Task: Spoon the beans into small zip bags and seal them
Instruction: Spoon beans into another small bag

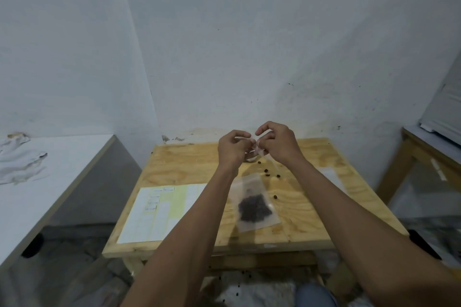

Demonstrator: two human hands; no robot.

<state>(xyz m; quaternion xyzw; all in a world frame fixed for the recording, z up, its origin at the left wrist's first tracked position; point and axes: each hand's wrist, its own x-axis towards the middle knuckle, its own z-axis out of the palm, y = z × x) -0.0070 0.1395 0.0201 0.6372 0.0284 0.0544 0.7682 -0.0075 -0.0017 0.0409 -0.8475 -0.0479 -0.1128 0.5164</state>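
Note:
Both hands are raised over the far part of the wooden table (pixel 311 222). My left hand (pixel 232 148) and my right hand (pixel 279 142) pinch a small clear zip bag (pixel 257 151) between their fingertips; I cannot tell what is inside it. A second clear zip bag (pixel 254 203) lies flat on the table below my forearms, with a dark heap of beans in its lower half. Several loose beans (pixel 267 171) are scattered on the wood just beyond it. No spoon is visible.
A white and yellow paper sheet (pixel 159 214) lies on the table's left half. A white counter (pixel 50 164) with crumpled cloth stands to the left, another table (pixel 424 149) to the right. Beans are spilled on the floor (pixel 237 286) near the table's front edge.

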